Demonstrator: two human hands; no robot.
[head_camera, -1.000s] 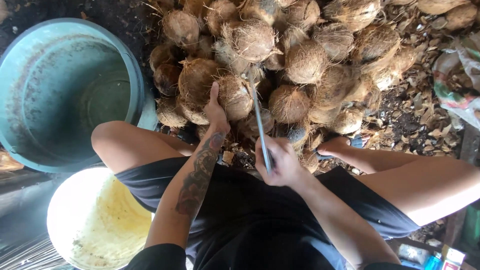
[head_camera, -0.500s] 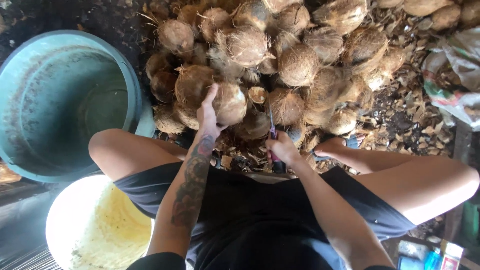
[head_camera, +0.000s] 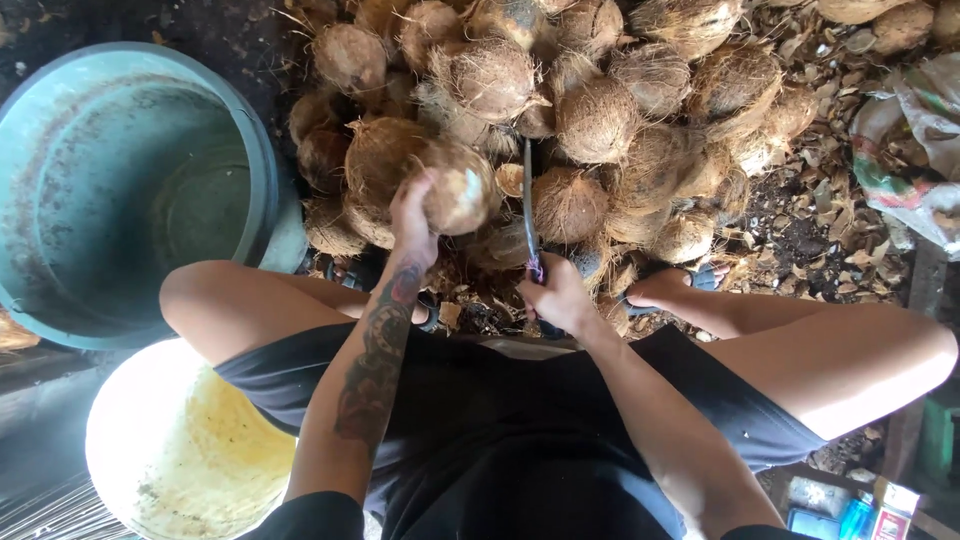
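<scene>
1. Two hands are at work over a heap of husked coconuts (head_camera: 600, 110) that fills the ground ahead of the seated person.
2. The left hand (head_camera: 412, 215) is closed around one pale coconut (head_camera: 458, 188), gripping it from its near side and holding it up just above the front edge of the heap.
3. The right hand (head_camera: 558, 298) is wrapped tight around the handle of a long knife (head_camera: 527, 205); the blade points away from the person, toward the heap, and stands just beside the held coconut on its right, not touching it as far as can be seen.
4. A large teal tub (head_camera: 130, 190) sits on the ground to the left of the heap, beside the person's left knee.
5. A white bucket (head_camera: 150, 450) with yellowish staining inside stands nearer, below the tub.
6. Dry husk scraps (head_camera: 810, 215) litter the ground to the right of the heap.
</scene>
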